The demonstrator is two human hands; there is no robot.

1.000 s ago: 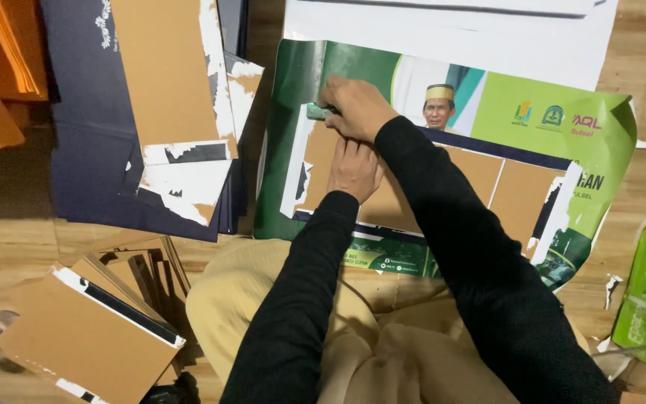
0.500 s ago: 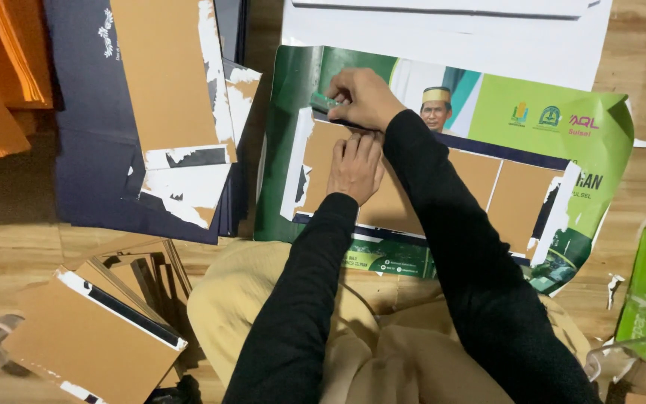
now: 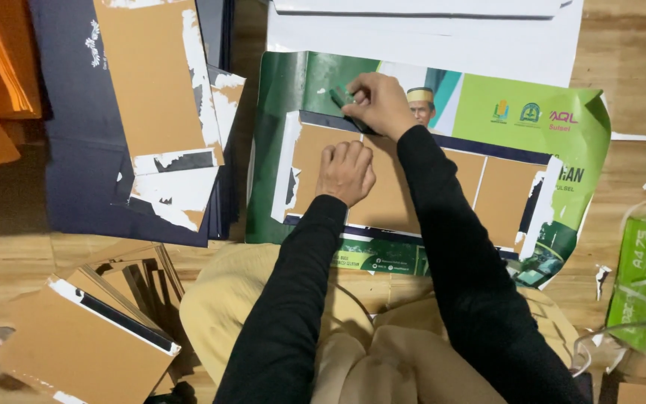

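Right hand [image 3: 384, 103] pinches the green printed sheet's [image 3: 532, 120] folded top edge, slid slightly left since a second ago — fold progressing | left hand [image 3: 347, 170], fingers curled, presses brown cardboard panel [image 3: 398, 194] — sheet on wooden floor [image 3: 637, 52].

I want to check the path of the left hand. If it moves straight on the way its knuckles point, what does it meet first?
The left hand points up the brown board, so it would likely meet the right hand first.
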